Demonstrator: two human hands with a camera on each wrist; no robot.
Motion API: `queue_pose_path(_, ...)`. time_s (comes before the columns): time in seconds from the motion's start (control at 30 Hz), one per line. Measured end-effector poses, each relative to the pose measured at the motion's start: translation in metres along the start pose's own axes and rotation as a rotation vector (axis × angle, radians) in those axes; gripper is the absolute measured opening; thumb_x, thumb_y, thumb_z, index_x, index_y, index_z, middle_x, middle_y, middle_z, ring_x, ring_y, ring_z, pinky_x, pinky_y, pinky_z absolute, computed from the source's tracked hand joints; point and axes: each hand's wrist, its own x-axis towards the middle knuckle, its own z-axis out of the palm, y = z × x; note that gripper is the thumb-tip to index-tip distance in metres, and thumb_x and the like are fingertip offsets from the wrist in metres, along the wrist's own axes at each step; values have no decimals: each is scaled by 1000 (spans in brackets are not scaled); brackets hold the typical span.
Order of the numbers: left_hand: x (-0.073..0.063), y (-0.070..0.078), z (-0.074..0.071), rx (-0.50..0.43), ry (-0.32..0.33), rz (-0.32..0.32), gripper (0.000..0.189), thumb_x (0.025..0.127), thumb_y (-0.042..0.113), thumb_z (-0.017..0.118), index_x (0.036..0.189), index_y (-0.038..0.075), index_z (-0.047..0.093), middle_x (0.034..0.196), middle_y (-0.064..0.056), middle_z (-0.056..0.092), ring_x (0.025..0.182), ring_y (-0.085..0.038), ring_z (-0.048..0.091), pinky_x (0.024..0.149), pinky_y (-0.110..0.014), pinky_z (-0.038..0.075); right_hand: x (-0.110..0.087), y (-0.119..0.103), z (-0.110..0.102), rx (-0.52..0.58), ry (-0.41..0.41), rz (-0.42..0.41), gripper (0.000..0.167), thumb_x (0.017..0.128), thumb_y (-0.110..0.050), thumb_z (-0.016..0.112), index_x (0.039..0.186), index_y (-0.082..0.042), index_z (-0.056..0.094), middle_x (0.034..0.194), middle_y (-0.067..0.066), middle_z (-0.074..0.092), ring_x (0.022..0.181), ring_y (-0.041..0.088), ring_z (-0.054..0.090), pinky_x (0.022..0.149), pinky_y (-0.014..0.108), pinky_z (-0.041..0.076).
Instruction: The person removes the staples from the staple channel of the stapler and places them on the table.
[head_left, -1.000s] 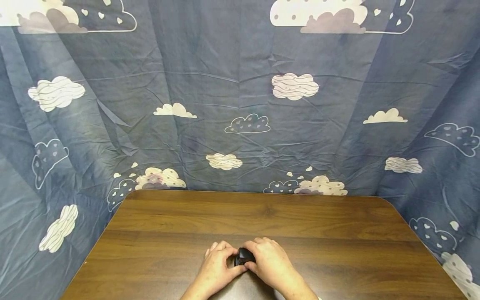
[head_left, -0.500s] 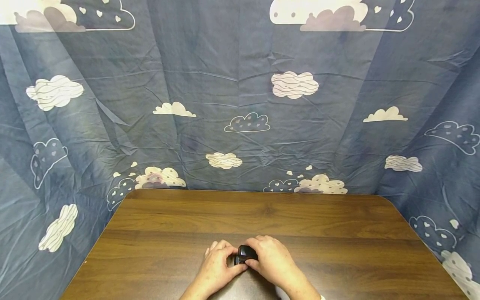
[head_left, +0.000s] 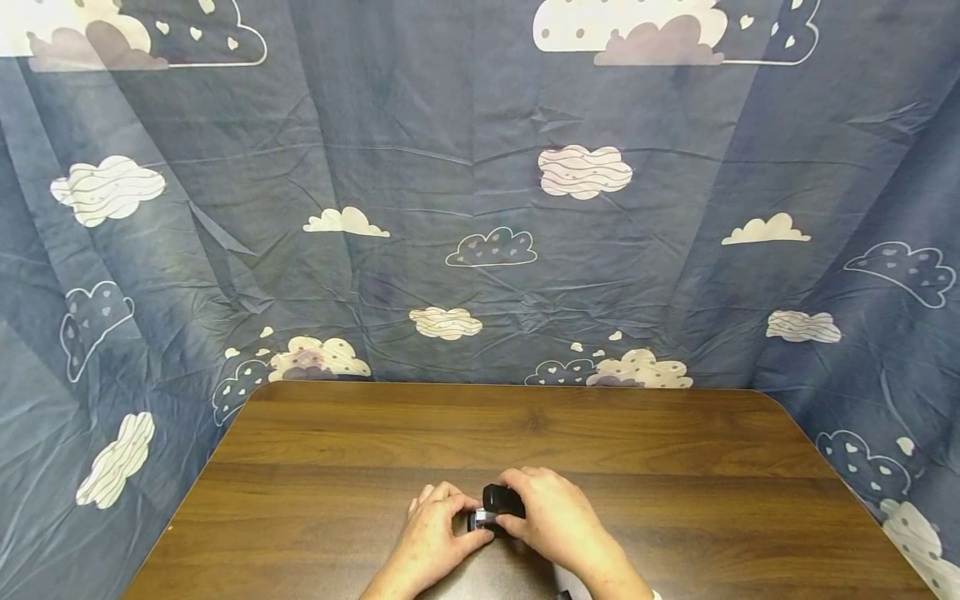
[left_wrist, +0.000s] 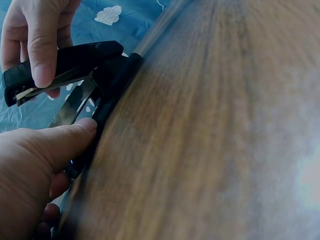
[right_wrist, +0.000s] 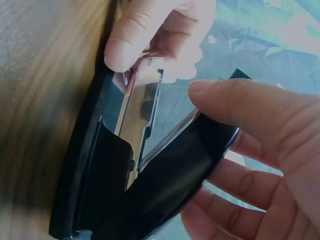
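Note:
A black stapler (head_left: 504, 500) lies between the two hands, its top cover swung up from the base. My left hand (head_left: 438, 529) pinches the front of the base (right_wrist: 85, 145) against the table, thumb on one side and fingers on the other. Raised at an angle, the top cover (left_wrist: 75, 62) is gripped by my right hand (head_left: 555, 521) between thumb and fingers. A metal staple channel (right_wrist: 142, 95) shows in the gap, and a thin coil spring (right_wrist: 167, 140) runs from the hinge side up to the lifted cover.
The wood-grain table (head_left: 375, 442) stretches out around the hands. A blue-grey curtain (head_left: 420, 192) with cloud prints hangs behind it and along both sides. Near my right wrist, a small dark object (head_left: 564, 595) shows at the bottom edge.
My right hand has lifted the stapler's top cover up and slightly right, away from the base, baring the metal channel. My left hand has stayed in place on the base.

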Motion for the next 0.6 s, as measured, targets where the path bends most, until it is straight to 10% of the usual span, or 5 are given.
queue_pose_path(0.6, 0, 0, 1, 15, 25, 26, 28, 75, 41, 87, 96, 25, 76, 94, 16, 61, 89, -4, 50, 80, -32, 38, 1, 5, -12, 54, -14, 49, 34, 72, -28, 88, 99, -23, 68, 91, -8, 72, 82, 8, 64, 70, 32, 52)
